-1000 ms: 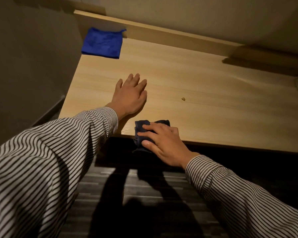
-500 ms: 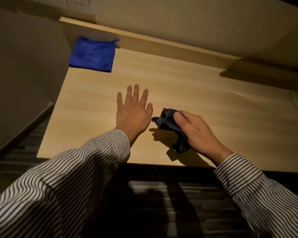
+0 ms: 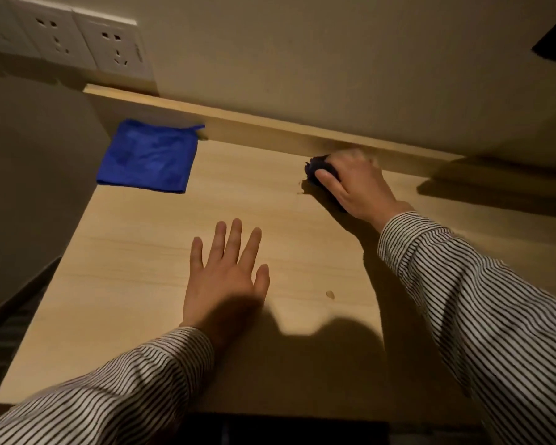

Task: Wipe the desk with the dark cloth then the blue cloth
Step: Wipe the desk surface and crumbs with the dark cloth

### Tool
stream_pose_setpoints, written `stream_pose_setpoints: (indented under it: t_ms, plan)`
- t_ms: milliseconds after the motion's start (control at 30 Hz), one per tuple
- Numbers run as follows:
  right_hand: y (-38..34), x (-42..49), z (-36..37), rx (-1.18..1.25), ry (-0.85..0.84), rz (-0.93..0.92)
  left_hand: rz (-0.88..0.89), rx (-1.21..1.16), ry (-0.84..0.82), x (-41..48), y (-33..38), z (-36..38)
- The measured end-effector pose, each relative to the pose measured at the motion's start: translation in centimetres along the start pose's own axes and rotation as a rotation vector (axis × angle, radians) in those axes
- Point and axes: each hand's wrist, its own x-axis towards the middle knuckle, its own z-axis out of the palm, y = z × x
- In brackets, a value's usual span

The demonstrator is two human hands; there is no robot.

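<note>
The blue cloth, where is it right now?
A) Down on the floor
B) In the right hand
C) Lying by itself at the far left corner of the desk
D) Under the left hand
C: the blue cloth lies flat at the far left corner of the desk, no hand touching it; the right hand grips the dark cloth, and the left hand rests on bare wood.

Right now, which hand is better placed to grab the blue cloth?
Left, probably. The left hand lies flat and empty on the desk, nearer the blue cloth; the right hand grips the dark cloth at the back rail.
</note>
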Motion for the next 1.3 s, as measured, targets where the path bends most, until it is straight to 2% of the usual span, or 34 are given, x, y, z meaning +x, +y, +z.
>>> stream_pose_setpoints:
  t_ms: [267, 600, 1133, 1300]
  plan:
    - [3.7, 1.0, 3.7, -0.113, -0.193, -0.186, -0.022, 0.062, 0.057, -0.8, 0.4, -0.6]
    - [3.4, -1.4, 4.5, -0.062, -0.251, -0.268, -0.056, 0.074, 0.052, -0.8, 0.8, -0.9]
    - [-4.4, -18.6, 4.8, -0.02, -0.314, -0.3, -0.003, 0.062, 0.072, -1.3, 1.1, -1.5]
    - [-7.0, -24.0, 5.4, -0.005, -0.302, -0.286, 0.028, -0.072, 0.217, -3.6, 1.7, -1.8]
